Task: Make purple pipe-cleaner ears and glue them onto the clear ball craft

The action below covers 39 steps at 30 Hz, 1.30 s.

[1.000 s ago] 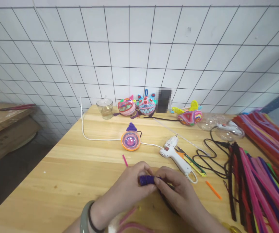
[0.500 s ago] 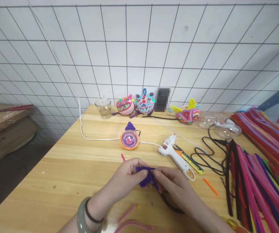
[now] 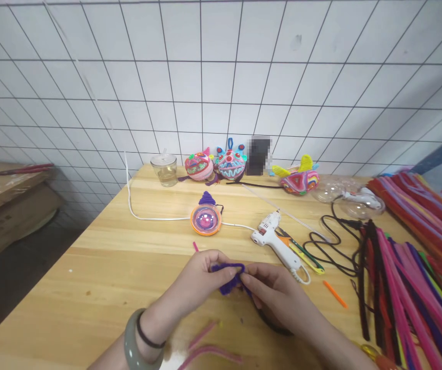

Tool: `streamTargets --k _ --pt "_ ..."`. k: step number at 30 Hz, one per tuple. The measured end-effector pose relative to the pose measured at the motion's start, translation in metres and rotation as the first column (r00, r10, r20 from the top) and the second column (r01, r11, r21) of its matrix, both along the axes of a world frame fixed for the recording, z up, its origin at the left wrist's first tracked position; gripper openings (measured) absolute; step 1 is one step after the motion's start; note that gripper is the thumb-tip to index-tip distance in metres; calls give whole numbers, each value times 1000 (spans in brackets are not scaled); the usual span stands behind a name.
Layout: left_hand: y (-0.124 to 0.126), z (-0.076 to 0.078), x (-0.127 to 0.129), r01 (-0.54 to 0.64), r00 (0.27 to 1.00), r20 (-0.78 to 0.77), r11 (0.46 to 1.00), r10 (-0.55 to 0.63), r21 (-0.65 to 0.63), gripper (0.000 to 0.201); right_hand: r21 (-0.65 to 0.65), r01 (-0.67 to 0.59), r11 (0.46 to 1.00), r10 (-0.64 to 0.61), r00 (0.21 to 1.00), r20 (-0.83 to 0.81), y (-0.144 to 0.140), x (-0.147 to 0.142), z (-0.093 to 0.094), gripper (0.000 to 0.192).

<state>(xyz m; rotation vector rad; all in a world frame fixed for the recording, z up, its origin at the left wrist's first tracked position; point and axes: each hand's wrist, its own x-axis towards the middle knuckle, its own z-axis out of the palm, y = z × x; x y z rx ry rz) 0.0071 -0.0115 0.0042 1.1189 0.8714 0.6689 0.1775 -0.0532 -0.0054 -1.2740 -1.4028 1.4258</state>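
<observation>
Left hand (image 3: 201, 282) and right hand (image 3: 272, 295) both pinch one purple pipe cleaner (image 3: 229, 275) between fingertips, just above the table (image 3: 101, 277) near its front edge; its shape is mostly hidden by fingers. Beyond: one glue gun (image 3: 278, 245), three finished figures by the wall, with the pipe cleaner pile (image 3: 417, 267) cut off at right.

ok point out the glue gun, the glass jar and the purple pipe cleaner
glue gun (image 3: 278, 245), head view, on its white body
glass jar (image 3: 164, 170), head view, on its clear side
purple pipe cleaner (image 3: 228, 277), head view, on the bent part between both hands
</observation>
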Motion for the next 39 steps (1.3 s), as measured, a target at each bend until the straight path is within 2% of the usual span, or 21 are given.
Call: streamTargets --k 9,16,22,25,27,29,31,33,35,39 --pt "1 2 -2 -54 998 33 997 56 -59 29 -13 -14 1000 13 997 -72 0 -1 -3 25" --pt "3 -3 -2 7 998 66 998 -3 -57 29 -10 6 1000 -7 993 -118 0 0 -4 16" --pt "4 1 -3 -16 998 53 996 21 -90 26 -57 55 997 -65 976 -207 1 0 0 28" --pt "4 1 -5 9 997 79 995 -1 -100 24 -7 31 999 -32 982 -188 1 1 0 28" --pt "4 0 -7 23 995 102 993 -11 -114 23 98 28 995 -22 998 -63 1 3 -2 22" --pt "3 -2 -8 33 993 115 990 -17 -139 22 300 14 954 -53 991 123 0 6 -5 16" --pt "3 -3 -8 42 993 112 986 -24 -160 21 529 -62 846 -102 956 276 0 10 -7 19" --pt "3 -4 -8 48 994 107 984 -30 -170 20 670 -174 722 -123 920 372 1 12 -8 22" --pt "3 -5 -9 48 993 111 982 -28 -180 21 712 -277 646 -120 883 453 3 14 -8 23" --pt "4 -4 -8 39 992 129 974 -11 -222 24 706 -375 601 -113 834 540 4 17 -7 24"
